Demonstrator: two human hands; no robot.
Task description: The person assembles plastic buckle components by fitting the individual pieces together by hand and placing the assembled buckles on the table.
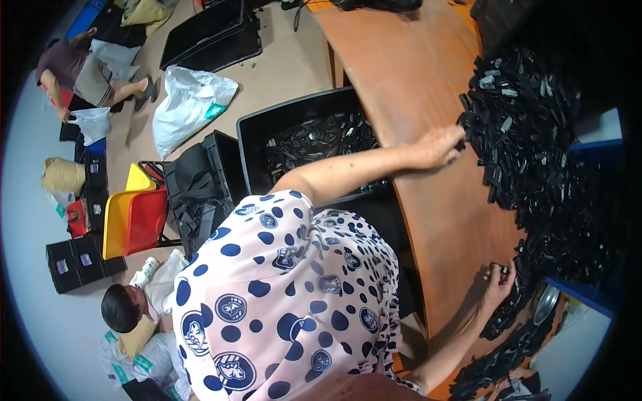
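A large heap of small black plastic pieces (528, 134), some with clear or shiny parts, lies along the far side of the brown wooden table (428, 207). My left hand (438, 148) reaches over the table to the heap's edge. Its fingers are curled closed, and dark bits show at the fingertips, too small to tell apart. Lower in the head view, my right hand (498, 287) rests by the heap's near edge. Between its thumb and fingers is a small black plastic piece (499, 268).
A black bin (244, 150) with more pieces stands against the table, under my left arm. A metal dish (546, 305) lies by the heap. Red (150, 217) and yellow chairs (115, 224), a white sack (187, 100) and two other people (80, 70) are behind me. Another person's hand (520, 374) shows at lower right.
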